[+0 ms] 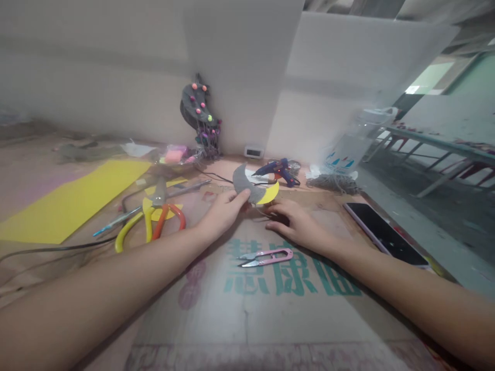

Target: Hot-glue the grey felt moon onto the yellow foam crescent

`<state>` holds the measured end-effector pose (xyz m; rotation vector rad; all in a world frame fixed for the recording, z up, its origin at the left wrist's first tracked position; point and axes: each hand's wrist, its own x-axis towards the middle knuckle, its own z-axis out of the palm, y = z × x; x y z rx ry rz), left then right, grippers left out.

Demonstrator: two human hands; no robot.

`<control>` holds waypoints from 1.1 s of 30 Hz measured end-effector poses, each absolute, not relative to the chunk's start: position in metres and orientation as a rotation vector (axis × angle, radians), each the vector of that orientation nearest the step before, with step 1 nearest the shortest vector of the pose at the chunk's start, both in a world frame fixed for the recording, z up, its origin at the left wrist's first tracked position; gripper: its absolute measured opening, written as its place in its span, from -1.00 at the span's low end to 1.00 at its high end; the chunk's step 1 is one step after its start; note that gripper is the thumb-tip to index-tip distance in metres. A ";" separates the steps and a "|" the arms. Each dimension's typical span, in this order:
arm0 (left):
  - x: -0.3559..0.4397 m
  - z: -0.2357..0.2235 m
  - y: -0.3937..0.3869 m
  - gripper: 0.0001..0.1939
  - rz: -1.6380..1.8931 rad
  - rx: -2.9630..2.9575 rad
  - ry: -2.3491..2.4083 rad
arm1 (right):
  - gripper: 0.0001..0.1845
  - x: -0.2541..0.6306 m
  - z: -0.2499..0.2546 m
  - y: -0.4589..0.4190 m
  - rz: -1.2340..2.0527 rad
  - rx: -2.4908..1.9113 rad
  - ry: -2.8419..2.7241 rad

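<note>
My left hand [228, 208] pinches a crescent moon cutout [247, 186] by its lower edge, thumb in front. Most of the crescent is grey; its right tip is bright yellow. Just to the right, my right hand [292, 221] is near that yellow tip, fingers curved and thumb apart from them. Thin strands show between the crescent and the right fingertips; whether the fingers touch them I cannot tell. Below both hands, pink thread snips [266, 256] lie on a cardboard sheet [201, 322] with green printed characters.
Behind the crescent lie a blue glue gun [280, 171] and a small display [253, 151]. A grey moon ornament with pompoms [199, 105] leans on the wall. Orange-and-yellow-handled tools [149, 221] and a yellow sheet [77, 201] lie left; a phone [386, 234] and grey yarn [333, 183] right.
</note>
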<state>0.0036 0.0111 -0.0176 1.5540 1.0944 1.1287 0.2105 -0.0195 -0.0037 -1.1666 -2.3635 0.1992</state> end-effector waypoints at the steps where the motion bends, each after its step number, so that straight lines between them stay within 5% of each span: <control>1: 0.003 -0.019 0.012 -0.51 1.120 1.582 1.099 | -0.86 0.209 -0.007 -0.020 0.215 -1.122 -2.368; 11: 0.003 -0.020 0.013 -0.73 1.134 1.745 1.063 | -0.87 0.210 -0.005 -0.034 0.101 -1.085 -2.351; 16: 0.005 -0.026 0.013 -0.34 1.154 1.577 0.932 | -0.87 0.211 -0.007 -0.032 0.073 -1.006 -2.319; 21: 0.005 -0.022 0.007 -0.69 1.026 1.786 0.987 | -0.84 0.211 -0.005 -0.036 0.095 -0.975 -2.235; 33: 0.007 -0.019 0.000 -0.62 0.990 1.978 0.988 | -0.81 0.211 0.000 -0.036 0.151 -1.207 -2.028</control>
